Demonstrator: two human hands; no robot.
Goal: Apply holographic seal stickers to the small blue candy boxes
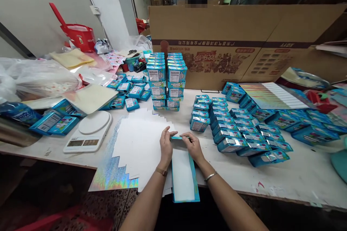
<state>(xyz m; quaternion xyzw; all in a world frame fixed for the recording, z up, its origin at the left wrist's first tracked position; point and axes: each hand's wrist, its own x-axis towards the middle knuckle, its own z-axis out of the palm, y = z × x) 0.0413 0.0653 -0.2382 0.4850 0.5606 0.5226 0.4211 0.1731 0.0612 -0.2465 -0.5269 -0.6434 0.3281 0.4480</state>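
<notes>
My left hand (166,145) and my right hand (193,145) both pinch the far end of a long flat carton blank (183,175), white inside with a teal border. It lies lengthwise on the white table (284,177), its near end hanging over the front edge. Under and left of it is a fanned stack of white sheets (138,144) with holographic foil edges (110,173). Just beyond my hands stand two tall stacks of small teal candy boxes (166,83).
Rows of teal boxes (238,130) lie to the right. A white kitchen scale (89,130) sits to the left, with loose boxes and plastic bags behind it. A large cardboard carton (238,43) walls the far side; a person sits behind it. A red basket (78,36) stands at the far left.
</notes>
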